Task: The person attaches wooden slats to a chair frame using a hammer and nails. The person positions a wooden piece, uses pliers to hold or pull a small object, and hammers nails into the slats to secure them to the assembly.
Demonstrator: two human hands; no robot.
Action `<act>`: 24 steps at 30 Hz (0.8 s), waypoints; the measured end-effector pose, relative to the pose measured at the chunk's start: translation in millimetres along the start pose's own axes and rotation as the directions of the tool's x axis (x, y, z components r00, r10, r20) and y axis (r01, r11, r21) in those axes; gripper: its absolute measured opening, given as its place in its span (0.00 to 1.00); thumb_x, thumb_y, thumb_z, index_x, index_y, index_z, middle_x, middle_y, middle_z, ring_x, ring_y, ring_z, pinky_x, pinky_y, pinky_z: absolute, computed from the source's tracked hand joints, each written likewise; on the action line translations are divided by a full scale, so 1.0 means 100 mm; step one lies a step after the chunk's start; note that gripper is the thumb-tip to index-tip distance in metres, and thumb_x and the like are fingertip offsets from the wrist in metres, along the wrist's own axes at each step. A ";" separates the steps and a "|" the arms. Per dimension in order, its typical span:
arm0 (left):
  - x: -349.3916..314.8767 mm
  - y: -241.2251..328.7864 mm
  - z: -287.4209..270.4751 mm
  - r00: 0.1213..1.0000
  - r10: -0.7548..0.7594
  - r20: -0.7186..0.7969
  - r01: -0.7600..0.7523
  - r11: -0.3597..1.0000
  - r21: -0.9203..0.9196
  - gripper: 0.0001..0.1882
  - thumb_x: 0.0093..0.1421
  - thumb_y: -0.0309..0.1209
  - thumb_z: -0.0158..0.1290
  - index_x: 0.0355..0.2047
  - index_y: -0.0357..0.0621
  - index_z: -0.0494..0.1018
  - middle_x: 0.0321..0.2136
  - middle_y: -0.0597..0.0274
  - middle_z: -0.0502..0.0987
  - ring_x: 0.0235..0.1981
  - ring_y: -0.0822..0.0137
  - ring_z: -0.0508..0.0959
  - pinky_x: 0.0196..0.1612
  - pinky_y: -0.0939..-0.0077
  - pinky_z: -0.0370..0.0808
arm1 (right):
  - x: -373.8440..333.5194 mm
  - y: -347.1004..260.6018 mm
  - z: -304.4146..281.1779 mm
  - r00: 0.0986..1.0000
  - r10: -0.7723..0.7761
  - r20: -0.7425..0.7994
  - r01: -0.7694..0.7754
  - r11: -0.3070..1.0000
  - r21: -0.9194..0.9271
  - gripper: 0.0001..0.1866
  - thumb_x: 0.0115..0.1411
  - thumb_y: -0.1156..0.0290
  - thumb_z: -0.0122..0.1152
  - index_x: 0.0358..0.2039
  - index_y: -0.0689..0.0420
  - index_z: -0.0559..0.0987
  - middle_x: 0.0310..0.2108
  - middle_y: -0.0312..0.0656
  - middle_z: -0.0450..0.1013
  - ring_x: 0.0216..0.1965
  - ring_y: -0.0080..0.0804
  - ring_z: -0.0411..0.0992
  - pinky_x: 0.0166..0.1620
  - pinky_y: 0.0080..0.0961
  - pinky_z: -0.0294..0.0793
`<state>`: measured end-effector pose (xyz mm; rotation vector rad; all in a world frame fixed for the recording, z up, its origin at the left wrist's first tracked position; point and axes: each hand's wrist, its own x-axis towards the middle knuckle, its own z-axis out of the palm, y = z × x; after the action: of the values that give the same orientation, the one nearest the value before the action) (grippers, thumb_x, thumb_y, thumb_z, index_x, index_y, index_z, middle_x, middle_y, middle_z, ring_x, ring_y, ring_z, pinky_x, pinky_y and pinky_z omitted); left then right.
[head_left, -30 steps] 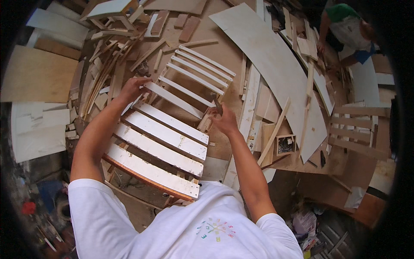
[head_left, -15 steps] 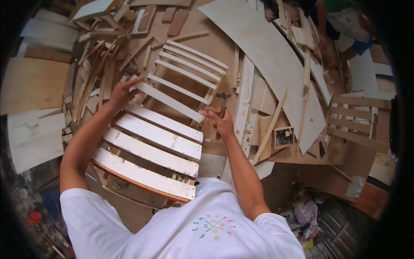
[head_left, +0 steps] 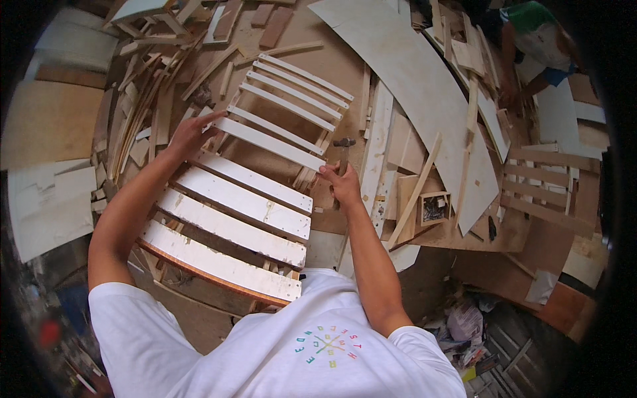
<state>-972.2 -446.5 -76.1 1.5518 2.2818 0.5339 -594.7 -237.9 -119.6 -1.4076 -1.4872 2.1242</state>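
A slatted wooden frame with white-painted slats lies before me, long side running away from my body. My left hand grips the left end of one loose-looking white slat across its middle. At that slat's right end, my right hand pinches the tip with thumb and finger. The same hand is wrapped round the handle of a hammer, its dark metal head pointing away from me. Nearer my body are several wider white slats with chipped paint; narrower ones lie beyond.
Scrap wood strips are heaped at the left. A large white panel leans across the right, with a small box of nails or screws near it. Another person works at the far right, close to more stacked wood.
Both hands have shifted the slat away from my body and slightly right, nearer the narrower slats. The hammer has stayed in my right hand.
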 end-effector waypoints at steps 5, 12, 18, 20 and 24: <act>0.07 0.20 -0.05 0.974 -0.149 0.169 0.178 0.969 -0.172 0.26 0.60 0.23 0.61 0.59 0.50 0.75 0.39 0.52 0.83 0.35 0.58 0.82 0.43 0.63 0.78 | 0.08 0.16 -0.08 0.999 -0.006 0.043 0.005 1.000 0.009 0.20 0.59 0.65 0.75 0.39 0.53 0.68 0.40 0.41 0.81 0.40 0.29 0.83 0.18 0.17 0.64; 0.00 -0.09 0.09 0.999 -0.044 0.023 0.047 0.990 -0.130 0.28 0.55 0.20 0.65 0.58 0.49 0.77 0.45 0.52 0.78 0.36 0.57 0.80 0.43 0.65 0.77 | 0.13 0.45 0.07 0.997 -0.070 -0.013 0.068 0.994 -0.079 0.20 0.58 0.66 0.75 0.38 0.54 0.68 0.42 0.44 0.81 0.36 0.26 0.82 0.18 0.18 0.66; 0.01 -0.08 0.13 0.993 -0.118 0.015 0.118 0.953 -0.280 0.26 0.58 0.22 0.64 0.58 0.50 0.77 0.40 0.54 0.80 0.35 0.58 0.79 0.43 0.65 0.76 | 0.15 0.49 0.04 0.990 -0.115 -0.086 0.093 0.970 -0.223 0.20 0.58 0.66 0.75 0.37 0.54 0.68 0.42 0.46 0.81 0.33 0.24 0.81 0.19 0.19 0.68; 0.01 -0.12 0.17 0.994 -0.105 -0.006 0.101 0.965 -0.242 0.25 0.60 0.24 0.63 0.58 0.50 0.77 0.39 0.54 0.81 0.36 0.59 0.80 0.44 0.66 0.77 | 0.12 0.46 0.05 0.992 -0.096 -0.085 0.078 0.979 -0.190 0.20 0.58 0.66 0.75 0.36 0.54 0.68 0.42 0.46 0.81 0.33 0.24 0.80 0.19 0.20 0.69; 0.05 -0.22 0.26 0.982 -0.189 0.014 0.182 0.918 -0.352 0.22 0.63 0.23 0.60 0.58 0.49 0.78 0.39 0.55 0.82 0.39 0.65 0.81 0.44 0.71 0.78 | 0.19 0.62 0.01 0.986 -0.137 -0.097 0.117 0.974 -0.194 0.20 0.58 0.64 0.75 0.37 0.54 0.69 0.41 0.44 0.81 0.31 0.23 0.78 0.20 0.21 0.70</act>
<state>-980.0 -446.2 -109.5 1.1499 2.1682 0.8530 -584.4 -255.9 -180.7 -1.4214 -1.7223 1.8416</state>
